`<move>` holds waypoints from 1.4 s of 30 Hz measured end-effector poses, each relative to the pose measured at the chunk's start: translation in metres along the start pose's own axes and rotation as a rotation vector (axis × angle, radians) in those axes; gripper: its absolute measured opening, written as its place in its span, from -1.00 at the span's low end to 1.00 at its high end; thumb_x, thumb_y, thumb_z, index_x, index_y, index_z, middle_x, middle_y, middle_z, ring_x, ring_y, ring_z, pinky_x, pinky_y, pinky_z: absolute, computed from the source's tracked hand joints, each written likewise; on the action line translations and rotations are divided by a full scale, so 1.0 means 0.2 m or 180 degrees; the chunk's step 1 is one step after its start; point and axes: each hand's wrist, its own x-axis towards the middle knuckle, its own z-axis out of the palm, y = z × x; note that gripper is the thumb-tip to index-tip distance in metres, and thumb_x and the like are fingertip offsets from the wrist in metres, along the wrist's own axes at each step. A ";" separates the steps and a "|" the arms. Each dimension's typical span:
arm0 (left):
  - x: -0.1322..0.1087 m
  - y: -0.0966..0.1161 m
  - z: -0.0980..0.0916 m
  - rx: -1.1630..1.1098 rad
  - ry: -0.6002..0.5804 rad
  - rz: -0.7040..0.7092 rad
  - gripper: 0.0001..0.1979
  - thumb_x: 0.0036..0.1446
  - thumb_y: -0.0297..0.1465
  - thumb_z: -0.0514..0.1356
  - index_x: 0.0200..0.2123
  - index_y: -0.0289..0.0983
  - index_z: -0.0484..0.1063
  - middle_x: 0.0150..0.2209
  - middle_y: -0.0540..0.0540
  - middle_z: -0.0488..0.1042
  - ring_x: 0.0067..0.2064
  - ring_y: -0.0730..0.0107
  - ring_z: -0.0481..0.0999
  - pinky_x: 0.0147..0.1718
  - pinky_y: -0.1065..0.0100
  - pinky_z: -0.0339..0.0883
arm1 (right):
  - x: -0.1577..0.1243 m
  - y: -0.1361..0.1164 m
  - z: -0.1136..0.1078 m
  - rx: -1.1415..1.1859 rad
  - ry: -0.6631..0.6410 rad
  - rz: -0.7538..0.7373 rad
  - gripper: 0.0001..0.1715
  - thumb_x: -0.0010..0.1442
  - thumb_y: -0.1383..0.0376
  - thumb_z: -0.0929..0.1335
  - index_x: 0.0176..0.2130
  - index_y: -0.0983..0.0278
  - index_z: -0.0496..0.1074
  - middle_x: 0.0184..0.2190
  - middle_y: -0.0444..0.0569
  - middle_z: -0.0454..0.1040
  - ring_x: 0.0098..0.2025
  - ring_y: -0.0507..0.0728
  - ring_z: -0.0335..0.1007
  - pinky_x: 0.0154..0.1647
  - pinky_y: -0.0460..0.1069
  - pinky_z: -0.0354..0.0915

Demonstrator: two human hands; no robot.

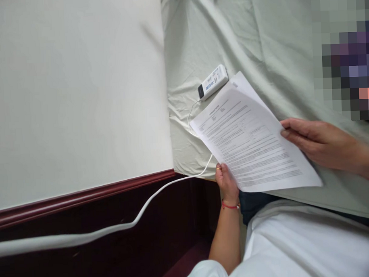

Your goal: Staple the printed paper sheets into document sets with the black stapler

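A small stack of printed paper sheets [251,144] is held over a pale green bedsheet [259,39]. My left hand [226,180] pinches the sheets' lower left edge, thumb on top; a red string bracelet circles the wrist. My right hand [314,141] grips the right edge of the sheets, fingers closed on the paper. The top page carries dense black text. A second sheet peeks out behind the upper edge.
A white remote-like controller [213,81] lies on the bed just beyond the papers, its white cable [144,204] trailing down to the left. A cream wall [74,90] with dark red trim [83,194] stands at left. My white garment [297,243] fills the lower right.
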 end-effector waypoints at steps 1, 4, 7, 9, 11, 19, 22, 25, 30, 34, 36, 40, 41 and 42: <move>0.00 0.00 0.00 0.0014 -0.0001 -0.0006 -0.50 0.19 0.08 0.43 -0.13 -0.24 0.54 -0.11 -0.14 0.66 -0.05 0.23 0.65 0.04 0.22 0.50 | 0.00 0.00 0.00 -0.0023 0.0017 0.0001 -0.47 0.39 -0.14 0.29 -0.01 0.17 0.57 -0.16 0.04 0.71 -0.22 0.28 0.61 -0.17 0.14 0.47; 0.01 -0.01 -0.01 0.0086 -0.0022 0.0028 -0.51 0.22 0.07 0.42 -0.14 -0.24 0.54 -0.14 -0.12 0.65 -0.07 0.25 0.65 0.04 0.24 0.50 | 0.00 0.01 0.01 -0.0153 0.0128 -0.0095 -0.46 0.41 -0.15 0.27 0.01 0.15 0.57 -0.12 0.05 0.71 -0.22 0.28 0.62 -0.19 0.14 0.49; 0.01 -0.01 -0.01 0.0056 -0.0046 0.0053 -0.51 0.23 0.08 0.41 -0.12 -0.23 0.54 -0.12 -0.12 0.66 -0.06 0.25 0.65 0.05 0.24 0.50 | 0.00 0.04 0.01 -0.0284 0.0318 -0.0242 -0.42 0.43 -0.21 0.24 0.05 0.09 0.56 -0.14 0.02 0.72 -0.24 0.27 0.63 -0.25 0.13 0.50; 0.01 -0.01 -0.01 0.0002 -0.0027 0.0057 -0.51 0.22 0.08 0.42 -0.14 -0.23 0.54 -0.13 -0.11 0.66 -0.07 0.27 0.65 0.04 0.25 0.51 | 0.00 0.05 0.01 -0.0276 0.0344 -0.0295 -0.42 0.43 -0.23 0.24 0.07 0.05 0.55 -0.16 -0.01 0.72 -0.25 0.27 0.63 -0.31 0.11 0.50; 0.00 -0.01 -0.01 0.0002 0.0010 0.0076 -0.51 0.21 0.07 0.43 -0.15 -0.24 0.54 -0.14 -0.10 0.66 -0.09 0.29 0.65 0.02 0.26 0.51 | 0.00 0.06 0.01 -0.0198 0.0222 -0.0225 -0.46 0.43 -0.19 0.27 0.07 0.07 0.55 -0.14 -0.01 0.72 -0.23 0.26 0.65 -0.30 0.10 0.51; 0.00 0.01 0.00 0.0125 0.0074 0.0143 -0.50 0.22 0.08 0.42 -0.13 -0.25 0.59 -0.15 -0.12 0.68 -0.07 0.28 0.65 0.03 0.28 0.51 | -0.01 0.01 -0.01 -0.0049 -0.0048 0.0048 -0.62 0.45 0.04 0.31 0.05 0.19 0.54 -0.10 0.03 0.71 -0.19 0.21 0.63 -0.12 0.10 0.47; 0.00 0.01 0.00 0.0190 0.0115 0.0152 -0.49 0.20 0.09 0.42 -0.15 -0.25 0.59 -0.16 -0.12 0.67 -0.09 0.28 0.65 0.02 0.28 0.51 | 0.00 0.00 -0.01 -0.0090 -0.0059 -0.0001 -0.61 0.45 0.04 0.30 0.05 0.20 0.54 -0.11 0.03 0.71 -0.21 0.22 0.60 -0.10 0.12 0.44; 0.00 0.01 0.01 0.0215 0.0154 0.0138 -0.48 0.18 0.10 0.43 -0.16 -0.25 0.59 -0.14 -0.14 0.68 -0.09 0.25 0.65 0.00 0.27 0.52 | 0.00 0.01 -0.01 -0.0060 -0.0069 0.0028 -0.59 0.45 0.02 0.30 0.06 0.20 0.54 -0.11 0.03 0.70 -0.20 0.23 0.60 -0.09 0.13 0.43; 0.00 0.03 0.02 0.0127 0.0126 0.0193 -0.50 0.14 0.06 0.47 -0.14 -0.23 0.61 -0.16 -0.14 0.68 -0.11 0.24 0.67 -0.01 0.27 0.52 | 0.00 0.02 0.00 0.0001 -0.0068 -0.0022 -0.57 0.46 0.00 0.29 0.07 0.18 0.54 -0.08 0.03 0.70 -0.17 0.25 0.59 -0.05 0.15 0.42; -0.01 0.04 0.03 -0.0112 0.0006 0.0200 -0.52 0.10 -0.01 0.51 -0.08 -0.22 0.65 -0.14 -0.15 0.69 -0.03 0.20 0.67 0.04 0.26 0.50 | 0.00 0.02 0.00 0.0041 -0.0038 -0.0024 -0.55 0.44 -0.04 0.29 0.05 0.18 0.55 -0.10 0.02 0.70 -0.18 0.27 0.59 -0.06 0.17 0.43; -0.01 0.04 0.02 -0.0115 0.0055 0.0203 -0.54 0.10 -0.02 0.51 -0.12 -0.23 0.66 -0.16 -0.15 0.69 -0.06 0.22 0.66 0.02 0.27 0.50 | 0.00 0.03 0.00 0.0167 -0.0034 0.0042 -0.55 0.43 -0.06 0.30 0.05 0.16 0.54 -0.13 0.00 0.70 -0.18 0.27 0.59 -0.10 0.15 0.44; 0.00 0.04 0.01 -0.0019 0.0111 0.0072 -0.54 0.03 -0.02 0.54 -0.19 -0.25 0.66 -0.19 -0.14 0.69 -0.14 0.24 0.64 -0.05 0.28 0.49 | 0.00 0.03 0.00 0.0348 -0.0035 0.0039 -0.56 0.43 -0.07 0.31 0.04 0.15 0.55 -0.21 -0.04 0.70 -0.23 0.25 0.59 -0.22 0.12 0.47; 0.00 0.04 0.01 -0.0009 0.0099 0.0042 -0.53 0.02 -0.01 0.55 -0.18 -0.25 0.65 -0.18 -0.14 0.69 -0.13 0.24 0.65 -0.03 0.27 0.49 | 0.00 0.02 0.00 0.0328 -0.0002 -0.0010 -0.57 0.43 -0.06 0.32 0.03 0.15 0.55 -0.21 -0.03 0.70 -0.24 0.25 0.60 -0.23 0.12 0.48; 0.01 0.04 0.01 0.0001 0.0079 0.0026 -0.52 0.03 -0.01 0.54 -0.15 -0.24 0.65 -0.16 -0.14 0.69 -0.11 0.23 0.65 -0.01 0.26 0.50 | 0.00 0.02 0.00 0.0293 0.0049 -0.0067 -0.59 0.42 -0.04 0.33 0.02 0.15 0.56 -0.21 -0.02 0.70 -0.25 0.25 0.60 -0.24 0.12 0.49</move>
